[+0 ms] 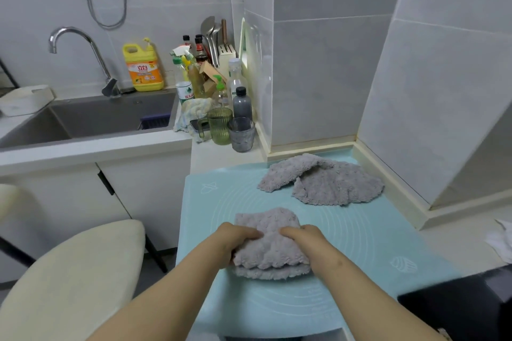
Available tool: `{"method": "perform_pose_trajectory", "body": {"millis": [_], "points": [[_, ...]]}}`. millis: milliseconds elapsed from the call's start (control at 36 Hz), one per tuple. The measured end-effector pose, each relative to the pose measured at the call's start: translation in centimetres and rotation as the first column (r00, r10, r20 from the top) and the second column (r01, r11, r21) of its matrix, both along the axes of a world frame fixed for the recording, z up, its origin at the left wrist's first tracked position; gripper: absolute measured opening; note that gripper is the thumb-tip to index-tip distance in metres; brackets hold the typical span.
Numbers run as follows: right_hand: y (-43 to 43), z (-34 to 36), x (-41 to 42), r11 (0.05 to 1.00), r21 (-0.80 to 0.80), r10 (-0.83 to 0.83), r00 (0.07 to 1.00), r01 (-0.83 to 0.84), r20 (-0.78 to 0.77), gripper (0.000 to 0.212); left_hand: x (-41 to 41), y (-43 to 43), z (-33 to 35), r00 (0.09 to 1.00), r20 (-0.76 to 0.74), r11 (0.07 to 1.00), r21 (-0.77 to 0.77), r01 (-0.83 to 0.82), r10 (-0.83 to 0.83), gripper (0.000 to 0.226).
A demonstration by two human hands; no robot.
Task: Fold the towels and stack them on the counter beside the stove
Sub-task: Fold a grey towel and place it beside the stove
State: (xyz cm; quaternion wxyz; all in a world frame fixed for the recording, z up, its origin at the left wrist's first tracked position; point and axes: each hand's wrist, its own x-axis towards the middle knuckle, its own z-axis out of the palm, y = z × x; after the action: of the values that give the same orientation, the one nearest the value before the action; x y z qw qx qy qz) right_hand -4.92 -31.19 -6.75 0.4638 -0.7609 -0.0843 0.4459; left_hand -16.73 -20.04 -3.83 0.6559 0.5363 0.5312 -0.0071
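Left hand [238, 239] and right hand [303, 238] curl their fingers round the fluffy grey folded towel [270, 250], mid-fold; the next move likely calls for pressing it flat.

Position: worn on the person's head
Facing: forward and down onto the blue mat [360, 230]
Nearness: close above the folded towel [270, 246]

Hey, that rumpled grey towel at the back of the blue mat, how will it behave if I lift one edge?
Probably floppy: the rumpled towel lies in soft folds, so it should drape and sag. Its fluffy pile suggests light weight and easy grip. Pushed across the mat, it would likely bunch rather than slide.
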Motion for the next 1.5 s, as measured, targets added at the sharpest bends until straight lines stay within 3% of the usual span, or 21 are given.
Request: {"method": "perform_pose_trajectory", "body": {"millis": [56, 139, 250, 389, 528, 750, 944, 1222, 1500], "points": [[-1.0, 0.3, -0.2, 0.998, 0.050, -0.026, 0.997, 0.030, -0.076, 0.066, -0.7, -0.6, 0.6, 0.997, 0.069, 0.990, -0.140, -0.021, 0.030, 0.031], [-2.7, 1.3, -0.8, 0.978, 0.180, -0.067, 0.974, 0.107, -0.215, 0.038, -1.4, -1.6, 1.4, 0.989, 0.148, 0.973, -0.231, 0.006, 0.029, 0.020], [-4.8, 2.4, -2.0, 0.942, 0.284, -0.099, 0.958, 0.177, -0.268, 0.039, -2.1, -3.3, 2.7, 0.974, 0.225, 0.978, -0.206, 0.042, 0.006, 0.025], [-8.7, 4.3, -5.0, 0.902, 0.327, -0.212, 0.949, 0.282, -0.233, 0.059, -3.5, -5.9, 3.9, 0.950, 0.302, 0.995, 0.076, 0.058, -0.079, 0.061], [-13.7, 5.8, -10.2, 0.885, 0.383, -0.225, 0.964, 0.263, -0.143, 0.066, -8.3, -10.7, 4.7, 0.928, 0.282, 0.965, 0.168, 0.202, -0.244, 0.026], [-22.8, 7.3, -20.1, 0.898, 0.349, -0.270, 0.962, 0.269, -0.046, 0.034, -16.8, -18.9, 3.6, 0.902, 0.347, 0.964, 0.028, 0.264, -0.257, 0.023], [-30.9, 8.1, -25.5, 0.891, 0.307, -0.344, 0.939, 0.336, -0.029, 0.028, -21.1, -26.5, 4.0, 0.883, 0.427, 0.962, -0.092, 0.258, -0.196, 0.025], [-45.9, 9.2, -30.1, 0.856, 0.305, -0.467, 0.878, 0.417, 0.108, 0.025, -21.9, -39.9, 6.0, 0.791, 0.444, 0.892, 0.041, 0.451, -0.421, 0.033], [-69.3, 9.0, -34.5, 0.666, 0.381, -0.723, 0.682, 0.642, 0.115, 0.030, -22.1, -63.2, 6.8, 0.637, 0.483, 0.752, 0.068, 0.656, -0.600, 0.033]]}}
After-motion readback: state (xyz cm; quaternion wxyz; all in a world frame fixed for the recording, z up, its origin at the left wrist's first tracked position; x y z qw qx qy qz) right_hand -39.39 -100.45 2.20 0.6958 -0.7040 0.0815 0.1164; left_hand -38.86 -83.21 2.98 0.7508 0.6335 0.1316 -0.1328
